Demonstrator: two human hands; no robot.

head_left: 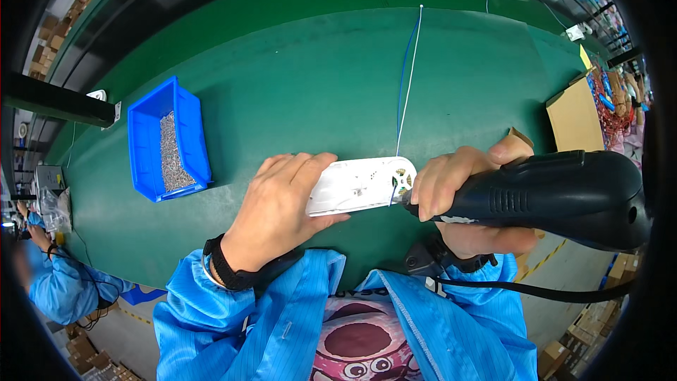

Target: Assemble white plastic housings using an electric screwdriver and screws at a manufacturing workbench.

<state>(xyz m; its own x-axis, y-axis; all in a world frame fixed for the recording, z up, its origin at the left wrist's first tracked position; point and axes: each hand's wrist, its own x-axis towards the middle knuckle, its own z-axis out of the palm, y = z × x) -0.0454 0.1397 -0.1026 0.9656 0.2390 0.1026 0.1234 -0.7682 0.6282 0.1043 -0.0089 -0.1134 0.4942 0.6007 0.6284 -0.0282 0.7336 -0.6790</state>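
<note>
My left hand (pixel 271 204) is closed on the left end of a white plastic housing (pixel 352 187), fingers over its far edge and thumb along its near edge. The housing is long, with a rounded right end where an opening shows greenish and metallic parts inside. In my right hand (pixel 455 183) is a black electric screwdriver (pixel 557 194), lying nearly level with its thick end to the right. Its tip points left at the housing's rounded end; my fingers partly hide it, so I cannot tell whether it touches a screw. A white and blue cord (pixel 407 92) runs from the far side to the housing.
A blue bin (pixel 187 137) with many small metal screws (pixel 171 159) stands on the green table (pixel 296 92) at left. An open cardboard box (pixel 575 116) with coloured wires is at right. A co-worker's blue sleeve (pixel 70 293) shows at far left.
</note>
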